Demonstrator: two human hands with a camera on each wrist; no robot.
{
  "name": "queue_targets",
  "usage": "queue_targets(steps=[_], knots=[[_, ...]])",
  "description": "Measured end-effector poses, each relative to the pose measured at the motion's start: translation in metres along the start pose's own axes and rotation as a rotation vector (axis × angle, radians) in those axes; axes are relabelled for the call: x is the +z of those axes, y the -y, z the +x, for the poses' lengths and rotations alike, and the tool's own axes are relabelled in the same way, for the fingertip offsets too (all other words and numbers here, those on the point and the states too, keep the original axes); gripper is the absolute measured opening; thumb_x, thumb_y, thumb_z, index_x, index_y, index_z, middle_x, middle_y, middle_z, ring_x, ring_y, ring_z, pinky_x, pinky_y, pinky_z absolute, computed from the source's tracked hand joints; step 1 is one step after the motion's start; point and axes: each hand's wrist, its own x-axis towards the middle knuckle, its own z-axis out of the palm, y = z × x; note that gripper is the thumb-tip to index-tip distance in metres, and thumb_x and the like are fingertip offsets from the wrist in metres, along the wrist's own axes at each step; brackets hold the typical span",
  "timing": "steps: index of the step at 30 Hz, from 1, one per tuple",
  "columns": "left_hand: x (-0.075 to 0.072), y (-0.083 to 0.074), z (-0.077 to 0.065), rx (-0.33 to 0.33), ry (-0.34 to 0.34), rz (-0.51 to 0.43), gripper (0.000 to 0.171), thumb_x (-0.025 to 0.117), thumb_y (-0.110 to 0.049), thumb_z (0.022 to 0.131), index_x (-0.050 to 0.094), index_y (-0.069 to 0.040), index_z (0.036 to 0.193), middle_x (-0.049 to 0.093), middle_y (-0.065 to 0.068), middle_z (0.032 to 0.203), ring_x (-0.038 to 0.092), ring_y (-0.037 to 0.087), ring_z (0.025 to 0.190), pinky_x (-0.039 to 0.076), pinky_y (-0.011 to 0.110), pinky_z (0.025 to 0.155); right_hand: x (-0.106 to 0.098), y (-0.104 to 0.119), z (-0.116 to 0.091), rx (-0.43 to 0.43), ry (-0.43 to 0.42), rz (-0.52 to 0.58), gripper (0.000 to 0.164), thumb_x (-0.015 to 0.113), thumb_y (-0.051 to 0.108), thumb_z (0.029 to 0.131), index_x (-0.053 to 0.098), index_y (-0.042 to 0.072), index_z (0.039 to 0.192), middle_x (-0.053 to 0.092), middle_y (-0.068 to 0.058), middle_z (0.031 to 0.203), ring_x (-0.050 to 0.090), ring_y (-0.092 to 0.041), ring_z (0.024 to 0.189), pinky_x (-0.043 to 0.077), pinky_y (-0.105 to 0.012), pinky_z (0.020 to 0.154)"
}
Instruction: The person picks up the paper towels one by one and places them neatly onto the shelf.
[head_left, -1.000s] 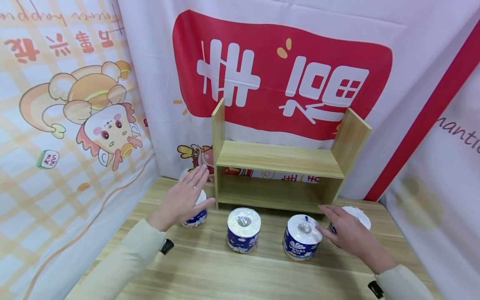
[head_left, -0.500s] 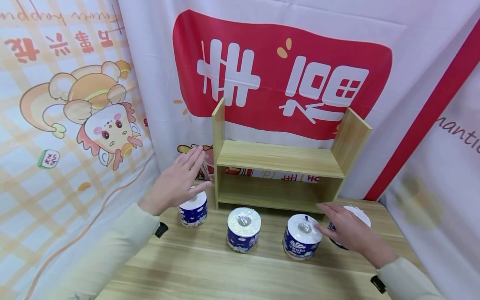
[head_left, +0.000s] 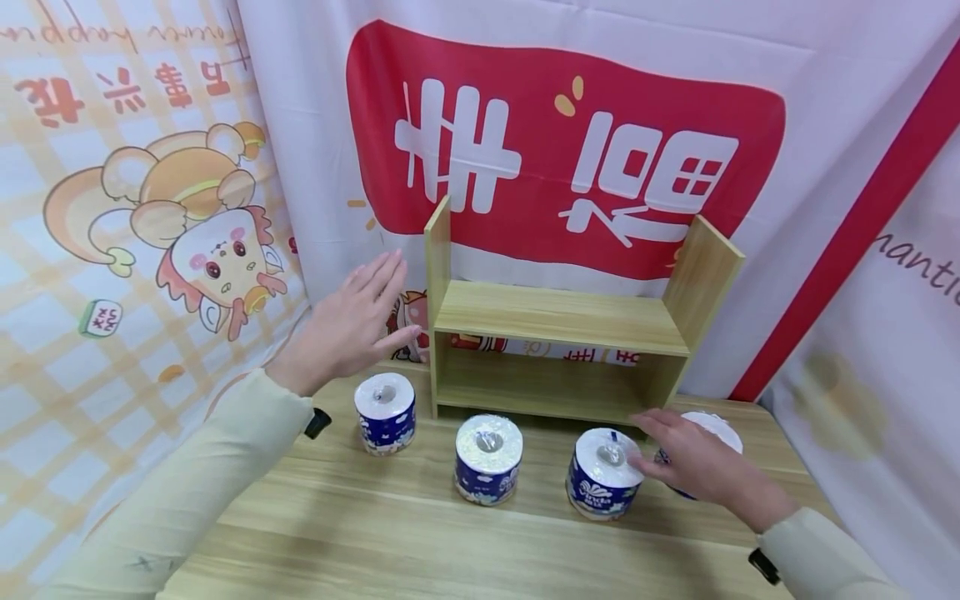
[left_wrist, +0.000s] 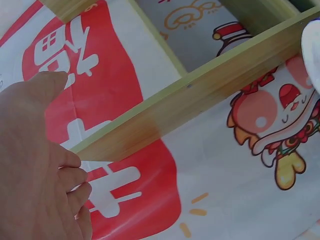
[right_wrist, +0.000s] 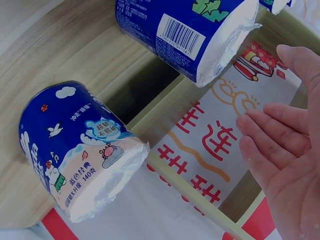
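Note:
My left hand (head_left: 341,329) is raised above and behind the leftmost toilet roll (head_left: 385,417), fingers straight and thumb apart, beside the shelf's left side panel (head_left: 438,283). It holds nothing. In the left wrist view, the hand (left_wrist: 37,165) overlaps the end of that panel. My right hand (head_left: 697,467) hovers between two blue-wrapped toilet rolls, the inner one (head_left: 602,479) and the far-right one (head_left: 720,429), partly hiding the latter. In the right wrist view its palm (right_wrist: 295,135) shows with loosely extended fingers and nothing in them. Another roll (head_left: 487,462) stands left of centre.
A two-tier wooden shelf (head_left: 562,317) stands at the back of the wooden table (head_left: 450,550), its boards bare. The toilet rolls stand upright in a row before it. Printed cloth walls (head_left: 322,125) enclose the table at the back and both sides.
My left hand has risen up and away from the leftmost toilet roll, which is now fully uncovered. My right hand has barely moved, and the rolls stay in place.

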Motion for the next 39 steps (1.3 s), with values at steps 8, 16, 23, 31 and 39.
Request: queue_targets(steps=[8, 16, 23, 31, 39], knots=[[-0.014, 0.0, 0.015, 0.022, -0.074, 0.009, 0.091, 0.04, -0.064, 0.093, -0.001, -0.013, 0.156, 0.003, 0.008, 0.165, 0.009, 0.029, 0.153, 0.018, 0.048, 0.123, 0.0, 0.003, 0.001, -0.041, 0.072, 0.043, 0.056, 0.072, 0.041, 0.083, 0.062, 0.003, 0.124, 0.067, -0.015, 0.117, 0.067, -0.03, 0.105, 0.057, -0.045, 0.087], [-0.027, -0.004, 0.033, 0.033, -0.115, 0.035, 0.089, 0.049, -0.056, 0.093, 0.011, -0.006, 0.156, 0.011, 0.013, 0.164, 0.013, 0.032, 0.152, 0.019, 0.05, 0.122, -0.002, 0.001, 0.002, -0.074, 0.134, 0.079, 0.052, 0.072, 0.039, 0.084, 0.065, 0.002, 0.12, 0.069, -0.011, 0.117, 0.067, -0.027, 0.107, 0.056, -0.044, 0.088], [-0.029, -0.005, 0.044, 0.019, -0.116, 0.023, 0.092, 0.052, -0.056, 0.092, 0.005, -0.01, 0.157, 0.007, 0.01, 0.165, 0.011, 0.031, 0.152, 0.018, 0.049, 0.123, -0.001, -0.001, 0.004, -0.082, 0.205, 0.152, 0.049, 0.073, 0.036, 0.084, 0.067, 0.003, 0.118, 0.069, -0.011, 0.117, 0.066, -0.027, 0.109, 0.055, -0.045, 0.09], [-0.027, -0.003, 0.057, 0.022, -0.136, 0.038, 0.095, 0.054, -0.054, 0.091, -0.002, -0.015, 0.156, 0.003, 0.007, 0.165, 0.01, 0.029, 0.153, 0.019, 0.046, 0.123, 0.001, -0.001, 0.007, -0.161, 0.215, 0.176, 0.048, 0.074, 0.038, 0.083, 0.068, 0.003, 0.116, 0.071, -0.011, 0.113, 0.067, -0.026, 0.105, 0.057, -0.043, 0.088], [-0.022, -0.004, 0.073, 0.024, -0.152, 0.048, 0.093, 0.053, -0.052, 0.092, -0.003, -0.015, 0.156, 0.001, 0.005, 0.165, 0.01, 0.028, 0.153, 0.02, 0.042, 0.123, 0.003, 0.003, 0.014, -0.087, 0.306, 0.232, 0.052, 0.072, 0.041, 0.084, 0.066, 0.006, 0.122, 0.068, -0.012, 0.12, 0.065, -0.029, 0.111, 0.057, -0.043, 0.089]])
